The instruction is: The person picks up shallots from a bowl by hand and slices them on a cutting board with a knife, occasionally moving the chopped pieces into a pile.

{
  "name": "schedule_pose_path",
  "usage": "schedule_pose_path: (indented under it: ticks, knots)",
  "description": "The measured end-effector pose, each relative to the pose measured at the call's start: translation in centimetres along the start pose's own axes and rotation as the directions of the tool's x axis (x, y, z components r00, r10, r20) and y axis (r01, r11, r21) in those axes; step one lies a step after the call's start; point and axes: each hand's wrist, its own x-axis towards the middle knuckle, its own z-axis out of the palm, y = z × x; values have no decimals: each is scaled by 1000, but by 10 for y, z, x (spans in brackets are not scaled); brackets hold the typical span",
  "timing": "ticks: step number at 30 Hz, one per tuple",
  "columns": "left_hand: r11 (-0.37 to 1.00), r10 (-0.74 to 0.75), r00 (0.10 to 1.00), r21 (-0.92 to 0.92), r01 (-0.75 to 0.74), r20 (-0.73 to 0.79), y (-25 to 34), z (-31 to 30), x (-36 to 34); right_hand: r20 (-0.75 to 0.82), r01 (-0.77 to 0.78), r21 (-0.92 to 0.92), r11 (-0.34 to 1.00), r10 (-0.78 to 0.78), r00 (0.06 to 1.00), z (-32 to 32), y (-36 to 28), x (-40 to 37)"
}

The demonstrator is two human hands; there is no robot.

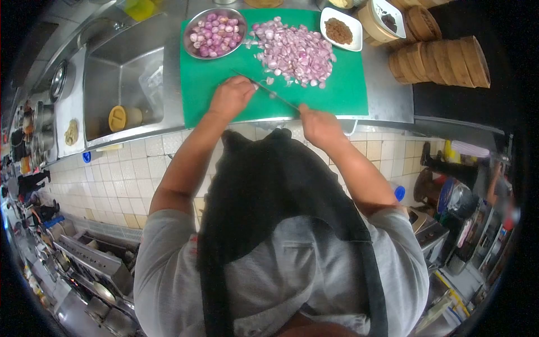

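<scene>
My right hand point(321, 127) is closed round the handle of a knife point(275, 95), whose blade points up and left across the green cutting mat point(337, 101). Beside the blade, my left hand point(233, 95) has its fingers curled together at a small shallot piece point(255, 86). A steel bowl point(187, 39) of whole peeled shallots point(215, 35) stands at the mat's upper left. Sliced shallots point(295, 53) lie in a wide pile above the knife. At the mat's upper right is a white dish point(358, 42) with brown, crumbly food point(338, 31).
A sink point(126, 67) with a yellow-lidded container point(118, 118) lies left of the mat. Stacked bamboo steamers point(441, 63) and a white container point(389, 19) of dark food stand on the right. Stoves and shelves are behind me on the tiled floor.
</scene>
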Motion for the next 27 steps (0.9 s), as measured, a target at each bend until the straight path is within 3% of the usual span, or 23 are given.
schedule_pose_path:
  ticks: [3,9,12,18,27]
  knots:
    - [999,22,999,31,-21,-26,-2,3,1,-99,68,7,998,-67,993,-3,-1,-5]
    - [999,50,997,-20,-51,-57,-1,3,1,-36,30,-14,999,-31,999,13,4,5]
    - [1000,29,999,5,-28,-31,-2,3,1,-158,88,-35,996,-92,983,-3,-8,-11]
    - [999,45,995,-2,-45,-87,3,1,2,-21,5,-36,999,-6,1000,14,-2,4]
    - [998,57,992,0,-58,-115,3,3,1,-123,52,-59,997,-59,991,22,1,2]
